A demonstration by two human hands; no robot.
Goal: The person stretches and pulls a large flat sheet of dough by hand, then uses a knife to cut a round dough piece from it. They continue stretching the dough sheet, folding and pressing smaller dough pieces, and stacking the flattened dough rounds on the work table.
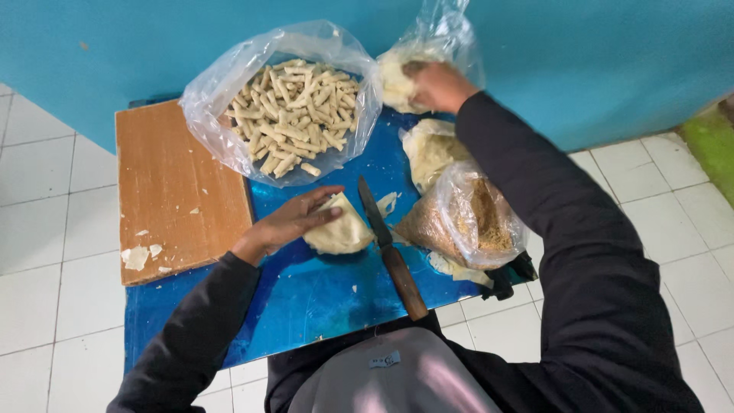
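Here the left hand [294, 220] lies flat, fingers stretched out and together, pressing on a pale folded wrapper sheet [340, 229] at the middle of the frame; it grips nothing. The sheet sits directly right of that hand, touching its fingertips, on the blue tabletop [306, 298]. Just beside the sheet's right edge lies a knife [390, 248], its long axis running from upper centre down toward the lower right, wooden handle nearest the person. The right hand [436, 84], at upper centre, is curled inside a clear plastic bag [428, 46], closed on pale filling there. A wider clear bag of finished pale rolls [294, 107] sits upper left, a crumb bag [466, 218] to the right.
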